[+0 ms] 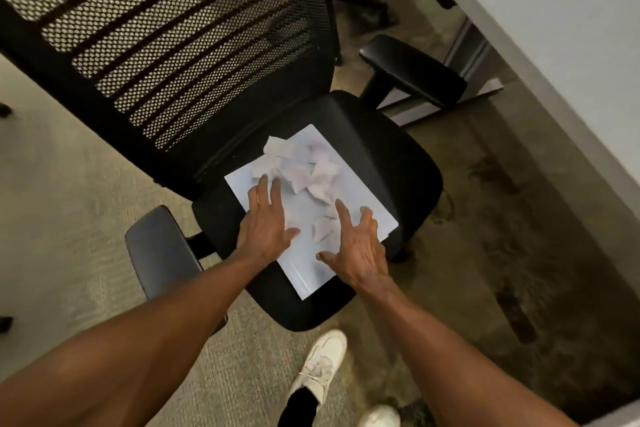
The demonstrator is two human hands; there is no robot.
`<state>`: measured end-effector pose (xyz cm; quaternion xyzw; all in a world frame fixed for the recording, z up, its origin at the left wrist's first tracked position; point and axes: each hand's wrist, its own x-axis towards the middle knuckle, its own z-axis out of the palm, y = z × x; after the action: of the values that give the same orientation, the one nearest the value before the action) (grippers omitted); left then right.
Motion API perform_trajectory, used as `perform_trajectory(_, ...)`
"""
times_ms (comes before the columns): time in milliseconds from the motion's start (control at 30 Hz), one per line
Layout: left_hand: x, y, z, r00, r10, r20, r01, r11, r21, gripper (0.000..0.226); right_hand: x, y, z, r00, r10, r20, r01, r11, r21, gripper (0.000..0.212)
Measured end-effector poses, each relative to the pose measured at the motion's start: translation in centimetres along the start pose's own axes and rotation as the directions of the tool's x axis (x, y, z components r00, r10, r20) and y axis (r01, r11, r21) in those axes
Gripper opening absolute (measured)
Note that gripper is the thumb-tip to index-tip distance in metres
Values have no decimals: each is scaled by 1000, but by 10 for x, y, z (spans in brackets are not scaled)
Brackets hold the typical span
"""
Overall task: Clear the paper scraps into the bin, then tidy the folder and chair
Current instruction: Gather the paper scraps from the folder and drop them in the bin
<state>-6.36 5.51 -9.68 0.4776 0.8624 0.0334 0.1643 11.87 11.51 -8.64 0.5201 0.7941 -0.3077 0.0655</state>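
On the chair [398,166] seat, paper scraps [311,173] lie heaped toward the white folder's [304,274] far corner, just past the fingertips. The left hand [265,229] rests flat on it, fingers straight; the right hand [356,250] is splayed wide, holding nothing.

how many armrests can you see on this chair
2. The near armrest sits left of the seat, close to the person; the far armrest sits on its right side. Neither is hidden.

mesh backrest [180,45] behind, armrests [412,69] flanking seat [391,156]
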Motion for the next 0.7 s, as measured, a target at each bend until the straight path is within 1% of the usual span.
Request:
perform_trajectory(67, 11, -3, 1, 1000, 23, 5, -23, 999, -33, 131, 13, -7, 5, 1000, 0, 13, 0, 999, -36, 115)
perform_trajectory(133, 18, -6, 2, 998, 60, 12, -59, 997, -59, 136, 24, -12, 7, 1000, -17, 5, 17, 997, -80, 115)
perform_trajectory(233, 25, -9, 0, 992, 127, 15, -125, 989, -79, 137, 40, -20, 10, 998, -61, -17, 58, 989, -139, 113)
perform_trajectory(367, 33, -13, 2, 971, 236, 30, -234, 970, -72, 133, 64, -29, 13, 998, -59, 23, 62, 985, -160, 108)
perform_trajectory(467, 38, -19, 9, 960, 263, 91, -255, 962, -94, 117, 76, -32, 15, 997, -64, 49, 72, 982, -175, 101)
perform_trajectory(567, 40, -19, 12, 963, 237, 127, -224, 968, -109, 92, 79, -30, 15, 995, -84, 46, 92, 973, -212, 81)
perform_trajectory(633, 39, -18, 14, 968, 226, 111, -211, 969, -128, 76, 76, -29, 15, 990, -137, 14, 137, 963, -232, 64)
perform_trajectory(700, 35, -18, 19, 973, 218, 73, -207, 969, -137, 64, 71, -29, 15, 982, -186, 7, 183, 955, -232, 52)
